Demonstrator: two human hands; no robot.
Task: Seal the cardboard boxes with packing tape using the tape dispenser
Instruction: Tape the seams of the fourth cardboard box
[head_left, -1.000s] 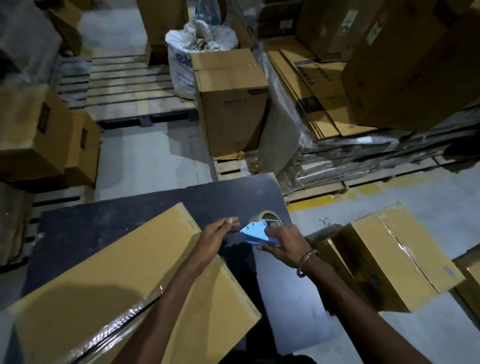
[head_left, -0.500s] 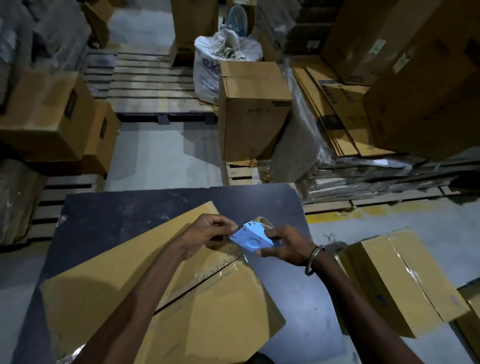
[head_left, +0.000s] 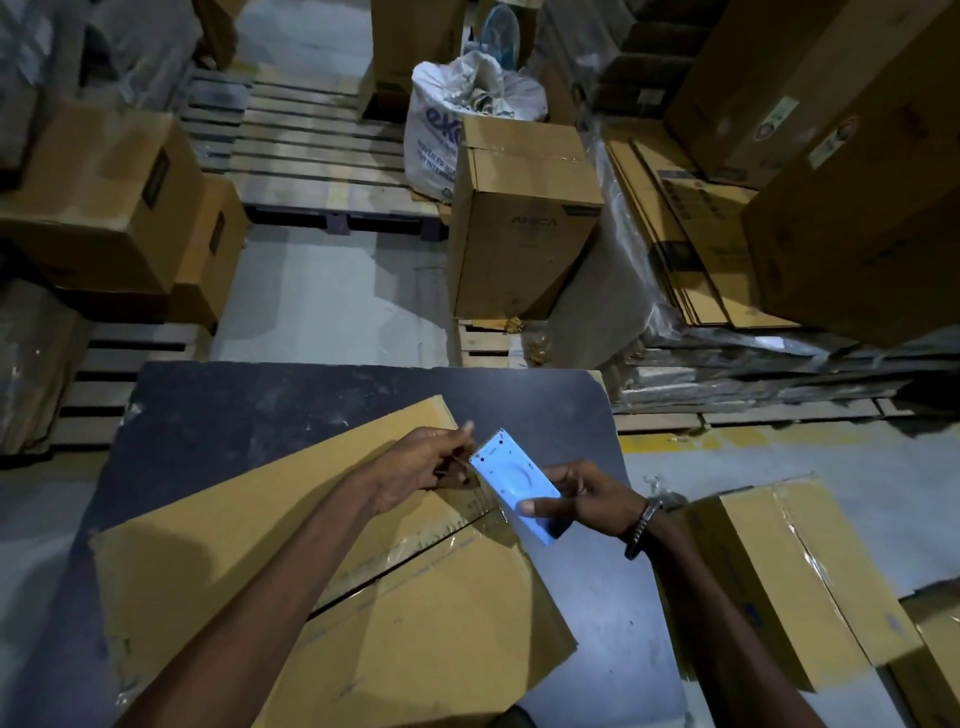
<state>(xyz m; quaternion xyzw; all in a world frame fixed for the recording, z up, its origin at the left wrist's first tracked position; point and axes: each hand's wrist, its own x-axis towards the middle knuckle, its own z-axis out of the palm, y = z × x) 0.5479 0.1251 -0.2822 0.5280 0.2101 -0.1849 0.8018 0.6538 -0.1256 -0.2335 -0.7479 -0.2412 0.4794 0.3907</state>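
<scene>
Two hands: both occupied.
Right hand: grips tape dispenser, angled at seam.
Left hand: pinches tape end, probably to start it on cardboard box.

A box lies on the table. Above its far right corner, the left hand and right hand meet at the dispenser. Another box sits on the floor to the right.
</scene>
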